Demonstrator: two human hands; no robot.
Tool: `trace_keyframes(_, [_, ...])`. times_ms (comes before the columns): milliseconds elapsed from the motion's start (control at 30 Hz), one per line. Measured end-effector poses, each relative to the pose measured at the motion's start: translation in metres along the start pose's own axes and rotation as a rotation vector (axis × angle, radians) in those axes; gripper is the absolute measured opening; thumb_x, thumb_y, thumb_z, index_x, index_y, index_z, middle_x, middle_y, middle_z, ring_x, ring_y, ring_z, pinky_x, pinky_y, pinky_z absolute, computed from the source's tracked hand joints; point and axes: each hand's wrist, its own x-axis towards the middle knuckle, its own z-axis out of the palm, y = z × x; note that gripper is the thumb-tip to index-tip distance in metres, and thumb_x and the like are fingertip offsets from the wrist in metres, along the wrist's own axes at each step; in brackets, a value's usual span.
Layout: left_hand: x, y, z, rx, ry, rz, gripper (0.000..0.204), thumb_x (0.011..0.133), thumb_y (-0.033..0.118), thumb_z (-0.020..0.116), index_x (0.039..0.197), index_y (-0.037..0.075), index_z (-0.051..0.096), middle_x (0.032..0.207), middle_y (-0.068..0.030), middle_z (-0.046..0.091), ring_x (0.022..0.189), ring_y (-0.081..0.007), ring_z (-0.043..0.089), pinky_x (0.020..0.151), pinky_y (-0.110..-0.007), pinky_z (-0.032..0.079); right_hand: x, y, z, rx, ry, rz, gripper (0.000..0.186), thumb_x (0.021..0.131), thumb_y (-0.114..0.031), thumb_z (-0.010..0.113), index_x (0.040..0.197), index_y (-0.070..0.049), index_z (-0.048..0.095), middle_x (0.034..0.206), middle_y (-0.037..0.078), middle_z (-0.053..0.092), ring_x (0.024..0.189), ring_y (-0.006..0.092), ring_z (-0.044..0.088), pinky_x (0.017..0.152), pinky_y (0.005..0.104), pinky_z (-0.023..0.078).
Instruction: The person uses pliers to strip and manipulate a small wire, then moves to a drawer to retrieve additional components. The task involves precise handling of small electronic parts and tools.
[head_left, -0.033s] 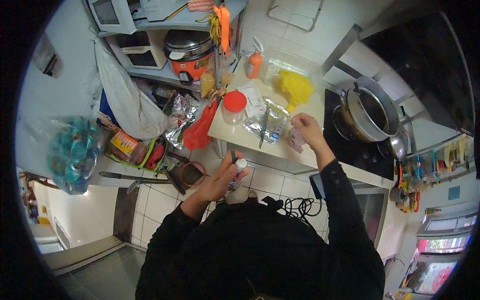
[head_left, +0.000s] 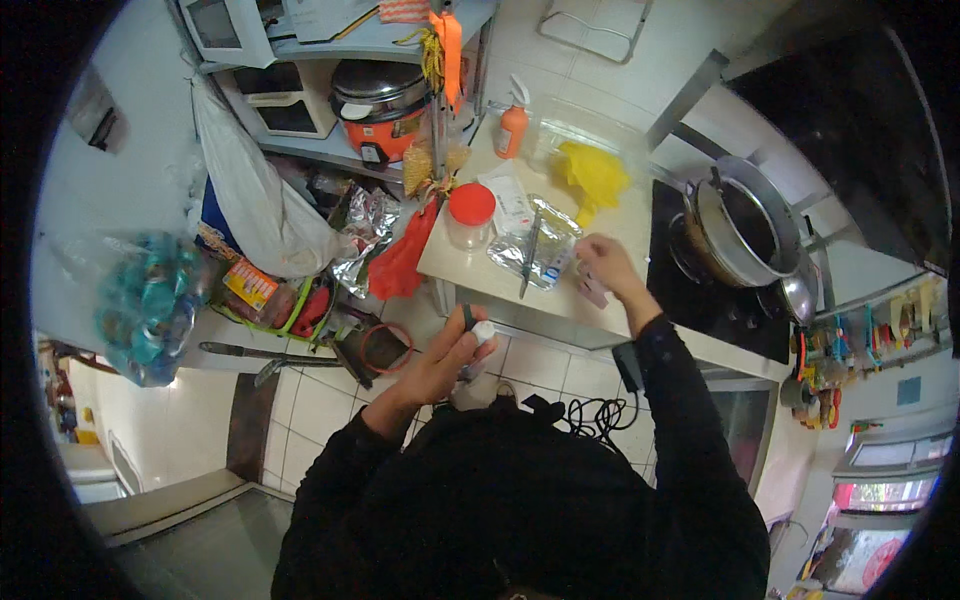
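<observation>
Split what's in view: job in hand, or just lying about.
Job in hand, apparently:
small white-capped container in left hand
thin pale pink piece at right hand

Seemingly just lying about:
red-lidded clear jar
crumpled yellow plastic bag
orange spray bottle

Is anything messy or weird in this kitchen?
Yes, the black cable looks messy: it lies in loose, tangled loops on the tiled floor, near the person's shoe, instead of being neatly coiled. I can't see any clear spill or breakage.
</observation>
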Motion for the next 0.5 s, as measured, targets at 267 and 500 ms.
trace_keyframes(267, [-0.027,0.019,-0.001,0.144,0.373,-0.111,0.031,0.105,0.026,0.041,0.124,0.003,0.051,0.107,-0.001,0.053,0.094,-0.008,0.051,0.081,-0.024,0.044,0.11,0.079,0.12,-0.513,0.198,0.054,0.038,0.085,-0.031,0.066,0.102,0.003,0.063,0.091,0.024,0.07,0.088,0.0393,0.069,0.078,0.0462,0.055])
trace_keyframes(500, [-0.063,0.026,-0.017,0.062,0.557,-0.108,0.03,0.105,0.029,0.043,0.122,0.006,0.051,0.097,0.0005,0.057,0.082,-0.0071,0.051,0.073,-0.021,0.041,0.161,0.124,0.144,-0.559,0.216,0.079,0.051,0.081,-0.029,0.069,0.11,0.01,0.053,0.103,0.03,0.066,0.091,0.0436,0.067,0.082,0.05,0.053])
